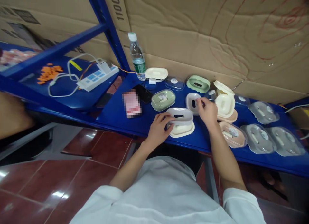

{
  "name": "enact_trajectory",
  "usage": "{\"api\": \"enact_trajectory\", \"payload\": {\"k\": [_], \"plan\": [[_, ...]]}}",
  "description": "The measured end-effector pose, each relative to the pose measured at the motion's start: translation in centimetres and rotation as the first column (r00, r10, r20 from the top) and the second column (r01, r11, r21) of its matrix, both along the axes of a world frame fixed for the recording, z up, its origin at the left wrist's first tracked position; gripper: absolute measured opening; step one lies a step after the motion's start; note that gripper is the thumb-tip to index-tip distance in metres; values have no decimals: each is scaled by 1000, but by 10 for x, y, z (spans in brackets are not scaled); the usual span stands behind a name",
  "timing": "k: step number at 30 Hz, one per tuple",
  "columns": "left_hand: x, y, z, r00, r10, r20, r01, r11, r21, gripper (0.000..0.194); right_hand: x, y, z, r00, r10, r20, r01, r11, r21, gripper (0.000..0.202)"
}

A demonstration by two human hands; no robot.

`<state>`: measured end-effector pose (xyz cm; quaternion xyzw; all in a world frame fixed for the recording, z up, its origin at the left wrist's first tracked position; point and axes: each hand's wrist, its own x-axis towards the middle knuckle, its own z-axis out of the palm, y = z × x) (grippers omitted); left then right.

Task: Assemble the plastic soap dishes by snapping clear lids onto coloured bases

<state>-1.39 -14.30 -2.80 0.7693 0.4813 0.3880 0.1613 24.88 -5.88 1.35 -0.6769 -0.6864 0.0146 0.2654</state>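
Note:
My left hand (159, 129) is closed around the left end of a pale grey oval plastic dish (184, 122) with a slot in its floor. The dish sits above a cream plastic piece (184, 131) lying near the table's front edge. With thumb and fingers pinched, my right hand (208, 112) holds the right rim of a smaller grey slotted tray (190, 103), just behind the dish. A green dish with a clear lid (163, 100) lies to the left, and an open green slotted dish (198, 84) is farther back.
Stacked cream pieces (225, 105), a lidded pink dish (231, 133) and several lidded grey dishes (260, 138) lie on the right. At left are a phone (131, 103), a water bottle (138, 61) and a power strip (98, 78). A cardboard wall (193, 40) stands behind the blue table (116, 121).

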Motion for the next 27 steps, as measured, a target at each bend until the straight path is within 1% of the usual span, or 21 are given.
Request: {"api": "enact_trajectory", "payload": {"k": [3, 4, 7, 8, 9, 10, 12, 13, 15, 18, 21, 24, 27], "plan": [[16, -12, 7, 988, -42, -147, 41, 999, -10, 21, -10, -3, -5, 999, 26, 37, -23, 995, -98, 40], [18, -18, 9, 981, -54, -185, 52, 999, -15, 25, -14, -5, -7, 998, 46, 43, -41, 992, -116, 38], [17, -38, 9, 957, -74, -280, 79, 997, 8, 50, -23, -9, -11, 995, 96, 35, -91, 988, -124, 34], [14, -43, 7, 950, -72, -302, 85, 996, 30, 55, -25, -11, -12, 993, 113, 25, -109, 987, -121, 34], [11, -47, 4, 947, -63, -315, 85, 995, 57, 55, -26, -12, -12, 991, 136, 13, -134, 984, -115, 34], [7, -49, 0, 946, -47, -320, 78, 993, 85, 51, -28, -14, -12, 986, 165, 0, -164, 981, -101, 34], [-2, -49, -7, 953, -3, -304, 47, 989, 137, 35, -30, -17, -11, 972, 236, -21, -237, 970, -53, 34], [-6, -47, -9, 957, 20, -291, 27, 987, 158, 29, -32, -18, -11, 961, 276, -26, -277, 960, -31, 34], [-13, -41, -12, 959, 66, -274, -14, 982, 188, 21, -35, -20, -12, 936, 352, -23, -352, 936, -20, 33], [-17, -34, -12, 947, 98, -307, -35, 979, 203, 21, -39, -20, -16, 897, 440, 37, -435, 896, -92, 33], [-15, -33, -12, 930, 81, -360, -7, 979, 203, 21, -40, -19, -22, 869, 485, 96, -469, 871, -146, 35], [-12, -32, -14, 933, 71, -352, 1, 980, 200, 20, -40, -18, -24, 853, 510, 110, -495, 858, -140, 38], [-15, -31, -18, 946, 63, -317, -1, 982, 191, 21, -40, -17, -22, 848, 516, 120, -507, 857, -93, 36]]}}
